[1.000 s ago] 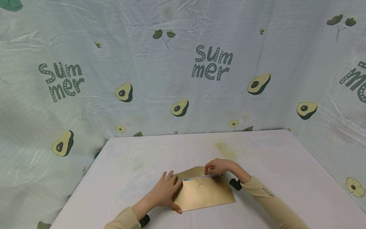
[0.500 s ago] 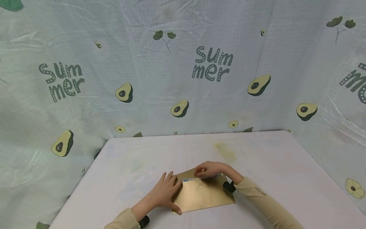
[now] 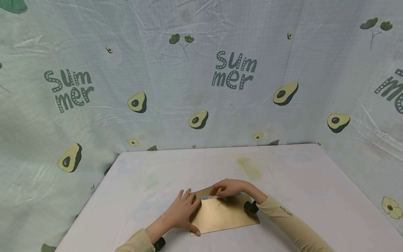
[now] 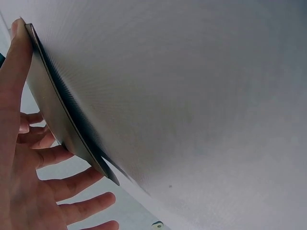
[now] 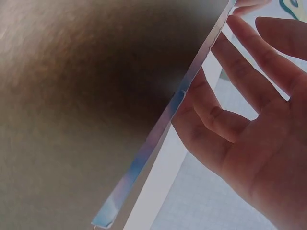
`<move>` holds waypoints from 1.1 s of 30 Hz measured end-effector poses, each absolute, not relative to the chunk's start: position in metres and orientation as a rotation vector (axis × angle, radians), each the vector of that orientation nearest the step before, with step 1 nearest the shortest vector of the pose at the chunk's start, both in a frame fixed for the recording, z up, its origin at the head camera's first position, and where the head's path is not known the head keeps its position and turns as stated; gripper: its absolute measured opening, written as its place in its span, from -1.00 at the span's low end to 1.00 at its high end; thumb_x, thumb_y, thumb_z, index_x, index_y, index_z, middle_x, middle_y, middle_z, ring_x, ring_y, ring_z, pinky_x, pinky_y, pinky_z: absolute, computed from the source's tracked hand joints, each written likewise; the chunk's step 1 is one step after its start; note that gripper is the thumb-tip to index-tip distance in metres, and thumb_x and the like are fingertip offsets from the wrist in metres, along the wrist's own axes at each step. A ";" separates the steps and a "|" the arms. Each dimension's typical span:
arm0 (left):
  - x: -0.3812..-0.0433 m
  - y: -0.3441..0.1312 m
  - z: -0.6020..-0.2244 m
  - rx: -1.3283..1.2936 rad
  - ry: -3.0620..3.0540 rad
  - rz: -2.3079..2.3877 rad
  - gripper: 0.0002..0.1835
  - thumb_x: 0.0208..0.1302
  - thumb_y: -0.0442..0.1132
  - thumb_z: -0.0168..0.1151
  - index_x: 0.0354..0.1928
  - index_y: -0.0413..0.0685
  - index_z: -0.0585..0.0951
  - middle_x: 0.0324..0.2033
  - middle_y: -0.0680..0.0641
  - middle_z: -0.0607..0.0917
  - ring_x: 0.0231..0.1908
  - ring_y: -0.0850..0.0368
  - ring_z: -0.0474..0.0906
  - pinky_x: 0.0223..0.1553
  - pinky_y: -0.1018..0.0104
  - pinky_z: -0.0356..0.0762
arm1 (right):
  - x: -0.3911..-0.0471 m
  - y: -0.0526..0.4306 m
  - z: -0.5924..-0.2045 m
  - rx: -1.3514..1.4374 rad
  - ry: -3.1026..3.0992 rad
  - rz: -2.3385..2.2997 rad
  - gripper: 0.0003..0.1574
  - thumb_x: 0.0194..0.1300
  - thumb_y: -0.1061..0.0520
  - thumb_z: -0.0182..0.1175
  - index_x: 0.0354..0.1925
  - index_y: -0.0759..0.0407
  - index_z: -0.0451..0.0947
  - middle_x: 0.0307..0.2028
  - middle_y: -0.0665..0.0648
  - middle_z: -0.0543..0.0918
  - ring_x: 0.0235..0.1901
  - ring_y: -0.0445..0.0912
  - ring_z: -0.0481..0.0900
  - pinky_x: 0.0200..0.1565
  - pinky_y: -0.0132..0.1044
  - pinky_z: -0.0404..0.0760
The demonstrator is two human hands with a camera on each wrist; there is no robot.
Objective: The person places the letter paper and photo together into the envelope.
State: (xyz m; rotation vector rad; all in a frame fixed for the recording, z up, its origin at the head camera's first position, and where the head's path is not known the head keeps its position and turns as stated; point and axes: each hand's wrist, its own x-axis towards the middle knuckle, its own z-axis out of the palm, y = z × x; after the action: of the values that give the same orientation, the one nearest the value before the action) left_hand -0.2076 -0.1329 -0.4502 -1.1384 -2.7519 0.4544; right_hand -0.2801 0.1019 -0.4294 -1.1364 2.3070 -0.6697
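A gold envelope point(image 3: 233, 217) lies on the table with its flap point(image 3: 200, 193) folded back on the far side. Out of its opening shows a thin strip of a blue and pink card point(image 3: 206, 198). My left hand point(image 3: 181, 212) spreads over the envelope's left end, thumb at the near corner and fingers toward the flap. In the left wrist view its fingers touch the envelope's edge point(image 4: 53, 105). My right hand point(image 3: 230, 188) is over the opening. In the right wrist view its bent fingers touch the card's edge point(image 5: 144, 148), the thumb standing apart.
A white tabletop point(image 3: 151, 182) surrounds the envelope. Behind it hangs a pale curtain point(image 3: 170, 115) printed with avocados and lettering. Each wrist carries a black camera, such as the right wrist's camera point(image 3: 251, 207).
My right hand has slid left along the envelope's opening, from the right part of the card's edge toward its middle. The left hand and envelope stay nearly still.
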 end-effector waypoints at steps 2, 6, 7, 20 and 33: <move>-0.208 -0.133 -0.450 -1.137 -2.751 0.458 0.10 -0.42 0.66 -0.06 0.11 0.01 0.31 0.02 -0.14 0.44 0.14 -0.15 0.31 0.07 -0.07 0.31 | -0.280 0.102 -0.429 -1.129 2.301 -0.675 -0.67 0.31 0.20 -0.08 0.02 0.11 0.46 -0.02 0.10 0.57 0.01 -0.05 0.50 0.02 -0.32 0.45; -0.207 -0.132 -0.449 -1.133 -2.742 0.454 0.09 -0.43 0.66 -0.05 0.08 0.01 0.32 0.00 -0.14 0.45 0.13 -0.16 0.32 0.06 -0.07 0.31 | -0.279 0.102 -0.428 -1.117 2.294 -0.680 -0.67 0.31 0.22 -0.07 0.00 0.09 0.47 -0.02 0.09 0.57 0.01 -0.07 0.50 0.04 -0.31 0.44; -0.206 -0.132 -0.449 -1.131 -2.739 0.455 0.09 -0.43 0.66 -0.05 0.08 0.01 0.32 0.00 -0.14 0.45 0.13 -0.16 0.32 0.06 -0.07 0.31 | -0.279 0.102 -0.427 -1.115 2.293 -0.681 -0.67 0.30 0.23 -0.07 0.00 0.08 0.47 -0.02 0.08 0.57 0.01 -0.08 0.50 0.04 -0.31 0.45; -0.206 -0.136 -0.452 -1.167 -2.650 0.344 0.07 -0.36 0.69 -0.19 0.03 -0.04 0.32 -0.07 -0.16 0.46 0.07 -0.16 0.34 0.00 -0.08 0.31 | -0.279 0.104 -0.429 -1.094 2.281 -0.699 -0.66 0.30 0.21 -0.06 0.04 0.06 0.42 -0.04 0.14 0.57 -0.11 -0.10 0.55 -0.16 -0.41 0.47; -0.206 -0.131 -0.448 -1.123 -2.766 0.443 0.07 -0.41 0.65 -0.04 0.07 0.00 0.32 0.00 -0.14 0.46 0.12 -0.17 0.33 0.04 -0.07 0.32 | -0.287 0.107 -0.432 -1.037 2.177 -0.805 -0.64 0.33 0.18 -0.09 0.07 0.06 0.39 -0.13 0.10 0.56 -0.32 -0.26 0.44 -0.29 -0.43 0.42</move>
State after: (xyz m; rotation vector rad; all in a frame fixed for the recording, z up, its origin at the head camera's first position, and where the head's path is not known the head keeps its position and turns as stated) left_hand -0.2064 -0.1307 -0.4480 -1.1227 -2.7665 0.4434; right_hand -0.2866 0.1068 -0.4319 -1.0373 2.1771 -0.8045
